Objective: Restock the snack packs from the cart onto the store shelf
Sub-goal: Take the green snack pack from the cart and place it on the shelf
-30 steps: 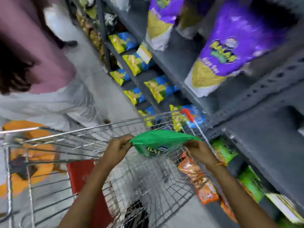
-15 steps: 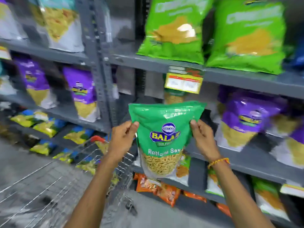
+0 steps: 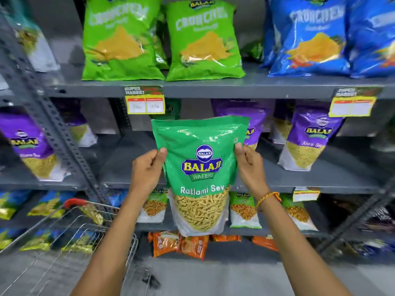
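Observation:
I hold a green Balaji Ratlami Sev snack pack [image 3: 201, 167] upright in front of the grey store shelf [image 3: 310, 180]. My left hand [image 3: 147, 169] pinches its left edge and my right hand [image 3: 249, 165] pinches its right edge. The pack hangs before a bare stretch of the middle shelf board, between the purple packs, and is not touching the board. The wire cart [image 3: 70, 236] with a red handle stands at the lower left.
Green Crunchem bags [image 3: 205, 41] and blue bags [image 3: 310, 37] fill the shelf above. Purple Balaji packs [image 3: 307, 137] stand to the right and left on the middle shelf. Small green packs [image 3: 243, 210] and orange packs [image 3: 192, 244] sit on lower shelves. Yellow price tags [image 3: 145, 103] hang from the shelf edge.
Both hands lifted the green pack out of the cart and raised it upright to the middle shelf. My view swung from the cart to face the shelves.

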The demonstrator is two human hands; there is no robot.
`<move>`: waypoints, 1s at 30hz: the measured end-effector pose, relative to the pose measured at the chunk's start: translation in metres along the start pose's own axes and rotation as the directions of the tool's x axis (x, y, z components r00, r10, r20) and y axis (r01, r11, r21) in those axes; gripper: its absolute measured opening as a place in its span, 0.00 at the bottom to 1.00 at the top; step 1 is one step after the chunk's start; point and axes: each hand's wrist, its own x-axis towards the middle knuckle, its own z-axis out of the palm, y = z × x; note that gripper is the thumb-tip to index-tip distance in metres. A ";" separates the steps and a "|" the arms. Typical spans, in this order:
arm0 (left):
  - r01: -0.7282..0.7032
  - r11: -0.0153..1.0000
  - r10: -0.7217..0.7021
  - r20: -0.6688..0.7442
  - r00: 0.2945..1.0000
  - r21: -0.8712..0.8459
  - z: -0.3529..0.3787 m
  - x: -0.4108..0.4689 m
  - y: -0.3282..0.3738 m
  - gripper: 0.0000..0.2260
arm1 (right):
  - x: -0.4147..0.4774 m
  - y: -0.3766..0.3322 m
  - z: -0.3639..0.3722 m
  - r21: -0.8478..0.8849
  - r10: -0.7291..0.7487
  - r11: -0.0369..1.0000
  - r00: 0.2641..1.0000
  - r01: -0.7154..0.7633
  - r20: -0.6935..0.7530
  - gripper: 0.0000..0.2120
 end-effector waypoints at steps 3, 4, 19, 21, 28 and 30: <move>0.019 0.999 -0.018 0.031 0.999 -0.030 0.008 0.002 -0.014 0.33 | 0.001 0.015 0.001 0.014 0.023 1.000 1.000 -0.023 -0.002 0.22; 0.041 0.998 -0.040 0.043 0.998 -0.036 0.011 0.002 -0.018 0.32 | 0.001 0.026 0.004 0.030 0.032 0.999 0.999 -0.032 0.008 0.23; 0.341 0.938 -0.339 0.036 0.940 -0.069 0.001 0.148 -0.138 0.11 | 0.124 0.070 0.140 -0.105 0.160 0.982 0.986 -0.154 0.049 0.20; 0.368 0.928 -0.368 0.019 0.930 -0.063 -0.009 0.173 -0.153 0.09 | 0.145 0.071 0.165 -0.088 0.166 0.983 0.985 -0.161 0.051 0.20; 0.395 0.919 -0.393 -0.073 0.917 0.012 -0.029 0.209 -0.193 0.13 | 0.178 0.090 0.220 -0.143 0.226 0.967 0.969 -0.211 0.096 0.13; 0.404 0.914 -0.406 -0.059 0.912 -0.038 -0.035 0.211 -0.208 0.13 | 0.181 0.090 0.225 -0.161 0.227 0.965 0.969 -0.209 0.103 0.09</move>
